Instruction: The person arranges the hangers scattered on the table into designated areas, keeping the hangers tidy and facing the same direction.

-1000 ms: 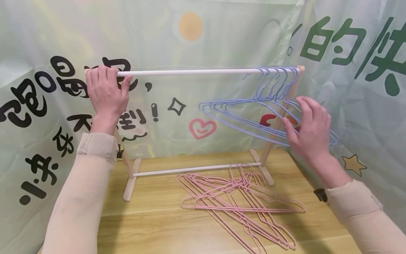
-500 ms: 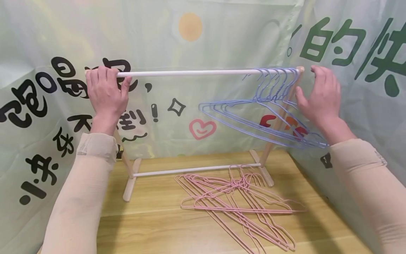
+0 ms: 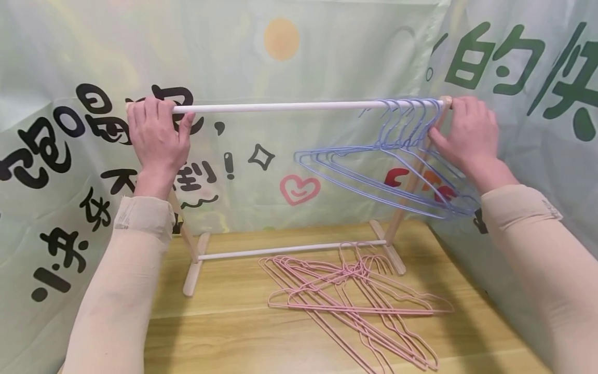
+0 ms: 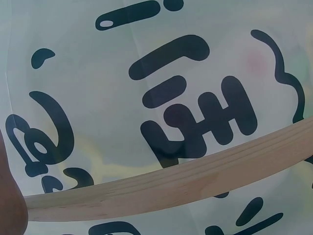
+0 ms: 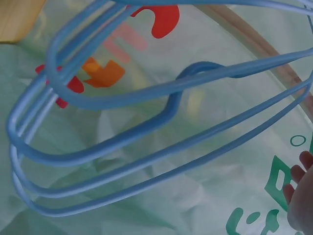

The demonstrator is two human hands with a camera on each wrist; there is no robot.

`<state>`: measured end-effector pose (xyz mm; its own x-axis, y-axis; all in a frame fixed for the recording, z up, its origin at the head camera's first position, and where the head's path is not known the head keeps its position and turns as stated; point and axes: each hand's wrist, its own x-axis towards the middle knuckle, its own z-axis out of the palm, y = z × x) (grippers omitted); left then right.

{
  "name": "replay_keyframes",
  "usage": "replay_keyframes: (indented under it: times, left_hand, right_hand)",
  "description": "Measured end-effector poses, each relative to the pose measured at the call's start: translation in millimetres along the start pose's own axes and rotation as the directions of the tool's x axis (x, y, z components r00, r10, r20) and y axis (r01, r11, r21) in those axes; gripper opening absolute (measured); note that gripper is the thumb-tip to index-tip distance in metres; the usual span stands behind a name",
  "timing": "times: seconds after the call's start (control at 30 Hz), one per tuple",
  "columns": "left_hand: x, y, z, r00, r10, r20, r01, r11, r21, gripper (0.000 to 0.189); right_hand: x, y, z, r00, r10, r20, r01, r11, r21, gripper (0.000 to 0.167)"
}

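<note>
A small clothes rack with a white top bar (image 3: pixel 280 107) and wooden side posts (image 4: pixel 166 181) stands on the table. My left hand (image 3: pixel 156 136) grips the bar's left end, with the fingers over the top and the thumb below. At the opposite end, my right hand (image 3: pixel 472 130) is around the top of the right post, thumb in front beside the hanger hooks. Several blue wire hangers (image 3: pixel 369 189) hang bunched on the bar at the right; their looped corners (image 5: pixel 117 98) fill the right wrist view. Several pink wire hangers (image 3: pixel 345 309) lie in a tangled pile on the table.
The light wood table (image 3: pixel 219 322) carries the rack's wooden feet (image 3: pixel 193 267) and a lower white rod (image 3: pixel 289 250). A printed pale green cloth (image 3: pixel 243 57) surrounds the table at the back and sides.
My right hand has risen from beside the blue hangers and moved in to the top of the right post. The hangers' right corners have swung slightly. My left hand has stayed in place.
</note>
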<state>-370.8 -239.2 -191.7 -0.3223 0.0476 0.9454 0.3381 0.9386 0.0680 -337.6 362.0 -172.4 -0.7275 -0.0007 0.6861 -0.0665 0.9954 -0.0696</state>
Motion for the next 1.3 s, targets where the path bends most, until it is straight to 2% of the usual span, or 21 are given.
replay_keyframes:
  times: [0.23,0.4,0.53,0.73,0.87,0.97,1.1,1.2,1.3]
  left_hand:
    - [-0.1,2.1,-2.1,1.000,-0.009,0.003,0.009,1.000,-0.020,0.070]
    - [-2.0,4.3,-0.9,1.000,-0.003,0.011,0.003,1.000,-0.017,0.066]
    - [-3.0,4.0,-2.5,1.000,0.004,0.027,-0.004,1.000,0.003,0.060]
    - [-1.8,3.6,-10.4,0.995,0.013,0.097,-0.011,1.000,-0.026,0.054]
    - [-6.6,8.7,-15.8,0.995,-0.016,0.101,0.022,0.997,-0.067,0.070]
    - [-19.3,17.8,-16.5,0.999,-0.033,0.035,0.036,0.995,-0.098,0.079]
    - [-49.0,38.1,-13.8,0.997,-0.051,-0.057,0.039,0.983,-0.181,0.066]
    - [-76.0,56.8,-10.2,0.996,-0.071,-0.056,0.054,0.964,-0.261,0.059]
    - [-104.7,75.4,-6.1,0.995,-0.097,0.017,0.097,0.943,-0.318,0.056]
  right_hand:
    - [10.1,0,1,0.993,0.015,0.117,-0.007,0.997,-0.072,0.054]
    - [12.9,3,3,0.986,0.006,0.169,0.004,0.998,-0.061,0.053]
    - [12.9,7,9,0.985,-0.028,0.170,0.037,0.998,-0.045,0.049]
    - [15.4,9,18,0.993,-0.050,0.110,0.053,0.998,-0.016,0.042]
    - [17.2,7,19,0.994,-0.060,0.094,0.061,0.998,-0.007,0.040]
    - [17.5,6,19,0.993,-0.055,0.108,0.056,0.998,-0.009,0.039]
    - [17.7,5,20,0.993,-0.052,0.109,0.053,0.999,-0.002,0.037]
    - [17.9,5,20,0.993,-0.052,0.111,0.053,0.999,-0.002,0.038]
    - [17.6,6,19,0.992,-0.051,0.118,0.052,0.999,-0.004,0.038]
